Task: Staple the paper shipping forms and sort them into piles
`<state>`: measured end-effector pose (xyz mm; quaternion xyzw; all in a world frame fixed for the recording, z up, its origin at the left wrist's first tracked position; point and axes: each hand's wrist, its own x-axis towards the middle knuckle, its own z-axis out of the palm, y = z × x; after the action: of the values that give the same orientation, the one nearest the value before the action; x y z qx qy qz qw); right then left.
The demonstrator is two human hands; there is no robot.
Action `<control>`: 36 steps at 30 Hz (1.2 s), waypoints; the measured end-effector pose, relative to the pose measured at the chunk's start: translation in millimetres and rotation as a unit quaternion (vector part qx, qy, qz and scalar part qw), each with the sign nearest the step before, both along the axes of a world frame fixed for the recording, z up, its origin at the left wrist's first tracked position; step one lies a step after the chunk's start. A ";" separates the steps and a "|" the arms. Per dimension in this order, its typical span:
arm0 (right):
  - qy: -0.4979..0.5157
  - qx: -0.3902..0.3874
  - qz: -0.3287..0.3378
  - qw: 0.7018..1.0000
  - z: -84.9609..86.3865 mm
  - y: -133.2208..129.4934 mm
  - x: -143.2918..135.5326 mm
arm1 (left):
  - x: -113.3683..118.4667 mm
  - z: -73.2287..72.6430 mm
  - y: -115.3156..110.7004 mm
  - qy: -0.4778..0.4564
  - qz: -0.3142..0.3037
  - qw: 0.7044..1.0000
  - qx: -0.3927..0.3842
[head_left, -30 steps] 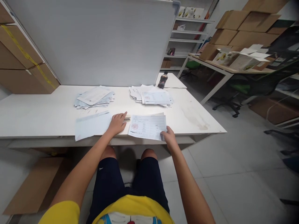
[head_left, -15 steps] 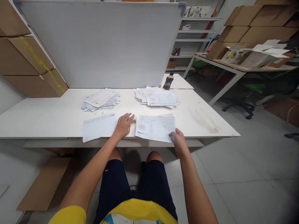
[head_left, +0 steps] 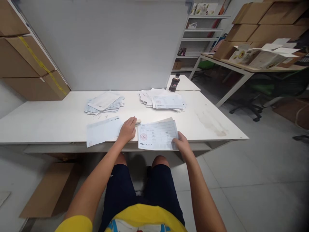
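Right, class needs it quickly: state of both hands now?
Left hand: at a small beige object; grip cannot be told.
Right hand: holding the stamped form by its right edge.

The left hand (head_left: 127, 130) and right hand (head_left: 182, 144) are bare, as are the forearms (head_left: 96, 180). Well back from the grip is a yellow short-sleeved shirt (head_left: 145, 211) with a white, blue and red print (head_left: 126, 226). Nearer the grip, navy shorts (head_left: 166, 190) bear a small white mark (head_left: 111, 176).

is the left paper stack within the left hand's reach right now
Probably yes: nothing seems to stand between the left hand and the left paper stack, which lies just beyond it.
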<state>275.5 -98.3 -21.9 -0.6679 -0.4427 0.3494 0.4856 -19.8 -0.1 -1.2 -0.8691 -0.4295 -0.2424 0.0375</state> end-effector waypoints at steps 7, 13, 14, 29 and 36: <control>-0.024 -0.015 -0.017 0.999 4.7 -0.6 -4.1 | -2.5 0.2 4.1 0.009 -0.013 1.000 -0.026; -0.010 -0.001 0.039 0.999 17.2 3.3 -9.1 | -2.6 2.7 -0.3 0.020 -0.049 0.999 -0.012; -0.013 0.003 0.044 0.999 17.8 3.6 -9.4 | -2.6 2.1 0.2 0.024 -0.059 0.998 -0.016; 0.025 0.036 0.036 0.998 14.0 4.1 -3.4 | 5.7 0.9 -10.7 0.060 -0.035 0.997 0.017; 0.022 0.199 -0.116 0.973 65.7 49.2 43.5 | 6.6 4.1 -10.5 0.030 0.017 0.999 -0.004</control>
<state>319.0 -49.1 43.8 -0.5968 -0.4118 0.2100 0.6559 -13.2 -10.7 2.8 -0.8686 -0.4443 -0.2134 0.0510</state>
